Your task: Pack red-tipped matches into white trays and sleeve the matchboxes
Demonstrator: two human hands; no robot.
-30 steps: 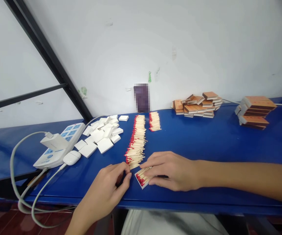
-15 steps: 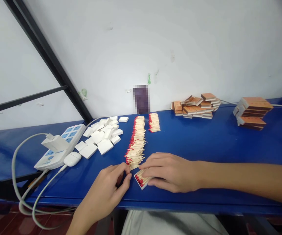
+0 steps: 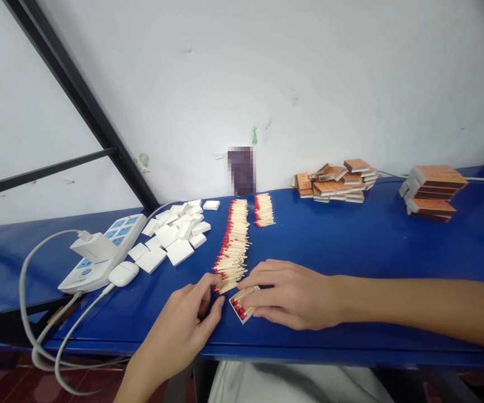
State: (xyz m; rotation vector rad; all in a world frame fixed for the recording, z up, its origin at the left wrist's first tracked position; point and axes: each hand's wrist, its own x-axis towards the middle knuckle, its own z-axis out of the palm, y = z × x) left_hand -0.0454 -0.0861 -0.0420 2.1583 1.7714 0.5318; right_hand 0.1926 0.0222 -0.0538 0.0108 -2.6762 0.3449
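Observation:
A small white matchbox tray (image 3: 245,319) with red-headed matches in it lies near the table's front edge. My right hand (image 3: 286,294) covers its right part, the index fingertip on the matches and the thumb along the near side. A long row of loose matches (image 3: 236,240) stretches back from it, heads to the left. My left hand (image 3: 193,313) is at the near end of this row, its index finger touching the match heads and its thumb held apart. Nothing shows between those two fingers. Behind stands a shorter row of matches (image 3: 264,210).
White tray pieces (image 3: 172,229) are heaped at the left, beside a power strip (image 3: 107,252) with a plugged-in charger and cables. Orange matchboxes (image 3: 338,182) lie in a pile at the back right, and stacked matchboxes (image 3: 435,190) stand farther right. A white wall closes the back.
My left index finger has lifted away from the thumb and moved onto the nearest match heads. The right index fingertip has shifted left over the matches in the tray.

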